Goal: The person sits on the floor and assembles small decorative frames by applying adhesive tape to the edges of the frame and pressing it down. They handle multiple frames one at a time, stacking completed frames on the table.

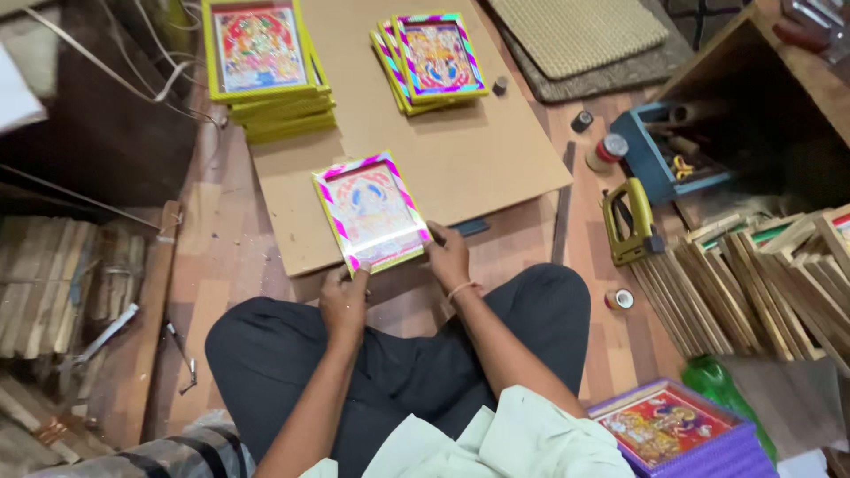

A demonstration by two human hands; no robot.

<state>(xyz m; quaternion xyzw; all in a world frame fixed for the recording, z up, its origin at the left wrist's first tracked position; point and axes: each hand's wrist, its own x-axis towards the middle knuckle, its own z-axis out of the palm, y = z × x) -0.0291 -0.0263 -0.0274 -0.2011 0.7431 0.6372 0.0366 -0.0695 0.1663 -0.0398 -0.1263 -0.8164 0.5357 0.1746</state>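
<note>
I hold a small framed picture [372, 211] with a pink, white and yellow striped frame over the brown board [478, 150] in front of my crossed legs. My left hand [343, 301] grips its near left corner. My right hand [448, 257] grips its near right edge. The picture lies nearly flat, glass side up, its near edge resting at the board's front edge.
A stack of yellow-framed pictures [266, 66] and a stack of striped ones [432, 60] lie on the board's far side. A yellow staple gun [630, 221], tape rolls [620, 298], wooden frame strips [753, 283] and purple-framed pictures [677, 429] lie to my right.
</note>
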